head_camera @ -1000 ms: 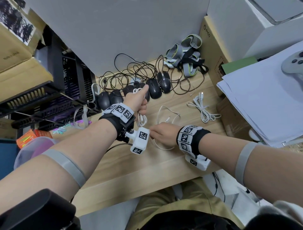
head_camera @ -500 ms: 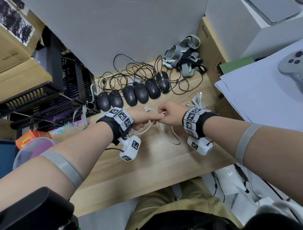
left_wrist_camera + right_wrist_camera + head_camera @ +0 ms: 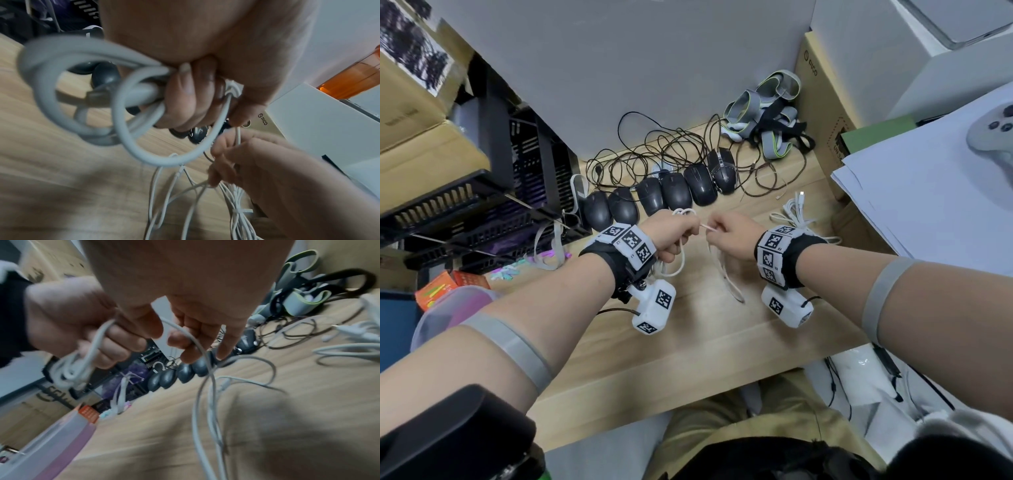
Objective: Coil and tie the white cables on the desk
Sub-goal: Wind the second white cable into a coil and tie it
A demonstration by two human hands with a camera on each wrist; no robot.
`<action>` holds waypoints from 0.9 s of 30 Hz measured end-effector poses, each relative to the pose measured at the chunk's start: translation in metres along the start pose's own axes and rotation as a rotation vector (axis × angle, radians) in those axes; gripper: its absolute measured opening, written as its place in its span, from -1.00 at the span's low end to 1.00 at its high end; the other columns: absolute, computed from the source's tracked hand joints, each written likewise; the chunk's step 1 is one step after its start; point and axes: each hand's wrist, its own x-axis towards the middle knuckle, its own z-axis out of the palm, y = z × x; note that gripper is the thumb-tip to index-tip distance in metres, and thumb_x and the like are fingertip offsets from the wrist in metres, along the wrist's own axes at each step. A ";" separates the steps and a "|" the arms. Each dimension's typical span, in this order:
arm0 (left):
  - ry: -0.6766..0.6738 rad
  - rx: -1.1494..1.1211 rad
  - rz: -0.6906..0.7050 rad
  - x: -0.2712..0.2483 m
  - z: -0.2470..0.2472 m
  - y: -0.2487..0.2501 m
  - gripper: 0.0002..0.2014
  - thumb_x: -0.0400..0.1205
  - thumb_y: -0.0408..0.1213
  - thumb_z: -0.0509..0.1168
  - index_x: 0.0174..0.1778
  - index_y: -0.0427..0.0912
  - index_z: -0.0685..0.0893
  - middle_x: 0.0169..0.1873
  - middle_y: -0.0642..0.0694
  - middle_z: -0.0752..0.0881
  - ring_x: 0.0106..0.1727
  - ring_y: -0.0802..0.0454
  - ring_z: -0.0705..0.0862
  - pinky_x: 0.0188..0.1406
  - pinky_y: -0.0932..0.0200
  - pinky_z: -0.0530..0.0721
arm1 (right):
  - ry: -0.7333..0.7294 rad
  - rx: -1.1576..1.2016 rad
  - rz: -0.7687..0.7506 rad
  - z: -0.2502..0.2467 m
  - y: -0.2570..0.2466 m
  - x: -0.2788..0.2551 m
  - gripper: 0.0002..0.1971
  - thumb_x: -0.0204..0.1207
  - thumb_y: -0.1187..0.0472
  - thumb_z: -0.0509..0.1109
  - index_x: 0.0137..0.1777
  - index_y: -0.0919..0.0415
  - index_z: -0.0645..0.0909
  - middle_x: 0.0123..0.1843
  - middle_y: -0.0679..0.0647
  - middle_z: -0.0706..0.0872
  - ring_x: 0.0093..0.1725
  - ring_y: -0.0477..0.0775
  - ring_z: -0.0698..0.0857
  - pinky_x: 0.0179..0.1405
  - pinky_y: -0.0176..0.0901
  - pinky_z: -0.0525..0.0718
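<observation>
A white cable (image 3: 704, 226) runs in a short stretch between my two hands above the wooden desk (image 3: 688, 342). My left hand (image 3: 681, 236) grips several coiled loops of it (image 3: 131, 129) in a fist, and a small loop pokes out on top (image 3: 683, 212). My right hand (image 3: 717, 233) pinches the strand (image 3: 197, 344) between thumb and fingers. The loose remainder (image 3: 726, 274) hangs down from it to the desk. In the right wrist view my left hand (image 3: 72, 321) holds the bunched coils (image 3: 78, 368). A second white cable bundle (image 3: 796, 214) lies on the desk to the right, bound by a tie (image 3: 239, 211).
A row of black mice (image 3: 674, 195) with tangled black cords (image 3: 654, 154) lies just beyond my hands. Grey straps (image 3: 767, 113) sit at the back. A cardboard box (image 3: 822, 102) and stacked paper (image 3: 928, 205) bound the right, black crates (image 3: 482, 192) the left.
My left hand came down from near the mice and my right hand rose from the desk. They met, then drew slightly apart with the cable stretched between them.
</observation>
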 end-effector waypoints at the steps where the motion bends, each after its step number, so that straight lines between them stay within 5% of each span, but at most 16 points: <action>1: 0.006 0.009 -0.009 0.000 -0.001 -0.001 -0.76 0.46 -0.30 0.30 -0.44 -0.08 0.37 -0.57 -0.03 0.33 -0.62 0.09 0.13 -0.60 0.34 0.11 | -0.002 -0.014 0.023 -0.002 0.002 -0.001 -0.90 0.54 0.15 0.29 -0.21 0.09 0.52 -0.26 0.07 0.65 -0.17 0.16 0.64 -0.07 0.02 0.61; 5: -0.013 0.048 -0.015 0.003 -0.001 -0.002 -0.76 0.49 -0.27 0.35 -0.40 -0.08 0.40 -0.57 -0.02 0.37 -0.62 0.10 0.17 -0.62 0.35 0.12 | -0.051 -0.090 -0.111 -0.001 -0.006 0.000 -0.77 0.71 0.19 0.11 -0.11 0.23 0.52 -0.19 0.16 0.61 -0.13 0.19 0.59 -0.03 0.10 0.55; 9: -0.006 0.029 0.013 0.005 0.002 -0.003 -0.80 0.49 -0.35 0.35 -0.36 -0.10 0.46 -0.61 -0.05 0.46 -0.63 0.09 0.21 -0.63 0.37 0.15 | -0.091 -0.131 -0.139 0.007 -0.013 0.009 -0.80 0.62 0.19 0.07 0.08 0.22 0.48 -0.01 0.19 0.67 -0.03 0.22 0.65 0.06 0.14 0.63; 13: -0.059 -0.025 0.042 0.004 -0.002 -0.003 -0.59 0.42 0.11 0.51 -0.40 -0.02 0.43 -0.62 0.03 0.37 -0.61 0.08 0.27 -0.65 0.29 0.20 | 0.052 -0.018 -0.052 0.005 -0.006 0.006 -0.91 0.62 0.21 0.17 0.06 0.13 0.45 -0.11 0.10 0.63 -0.13 0.13 0.62 -0.11 0.01 0.58; 17: 0.042 -0.280 0.114 0.004 -0.007 0.004 -0.68 0.68 0.03 0.37 -0.16 -0.17 0.58 -0.63 0.04 0.46 -0.61 0.04 0.44 -0.58 0.17 0.58 | 0.054 0.117 0.108 0.012 0.012 -0.003 -0.78 0.62 0.04 0.15 -0.14 0.10 0.55 -0.30 0.12 0.72 -0.36 0.14 0.69 -0.20 0.07 0.70; 20: 0.135 -0.549 0.113 0.003 -0.004 0.011 -0.67 0.74 -0.06 0.32 0.08 -0.32 0.59 -0.64 -0.09 0.56 -0.54 -0.08 0.72 -0.22 -0.12 0.87 | -0.013 0.083 0.159 0.028 0.026 -0.014 -0.74 0.55 -0.08 0.07 -0.18 -0.01 0.53 -0.35 0.08 0.73 -0.37 0.13 0.73 -0.20 0.08 0.75; 22: 0.174 -0.587 0.106 0.002 -0.002 0.013 -0.64 0.74 0.00 0.30 -0.15 -0.26 0.55 -0.69 -0.08 0.46 -0.65 -0.07 0.64 -0.28 -0.15 0.85 | -0.046 0.078 0.157 0.036 0.027 -0.021 -0.76 0.62 0.00 0.09 -0.13 0.03 0.53 -0.26 0.09 0.71 -0.27 0.16 0.71 -0.13 0.08 0.71; 24: 0.232 -0.549 0.115 0.001 -0.001 0.015 -0.53 0.73 0.09 0.25 -0.42 -0.09 0.39 -0.69 -0.01 0.30 -0.76 0.03 0.34 -0.63 0.18 0.56 | -0.087 0.042 0.131 0.043 0.028 -0.029 -0.77 0.68 0.02 0.09 -0.05 0.11 0.51 -0.13 0.12 0.69 -0.14 0.21 0.69 -0.04 0.07 0.66; 27: 0.374 -0.482 0.100 0.003 0.001 0.019 -0.49 0.65 0.16 0.29 -0.48 -0.03 0.31 -0.66 0.00 0.27 -0.75 0.03 0.21 -0.63 0.31 0.28 | -0.124 -0.031 0.066 0.051 0.023 -0.039 -0.87 0.68 0.04 0.11 0.03 0.07 0.39 -0.13 0.10 0.67 -0.11 0.24 0.67 -0.05 0.08 0.62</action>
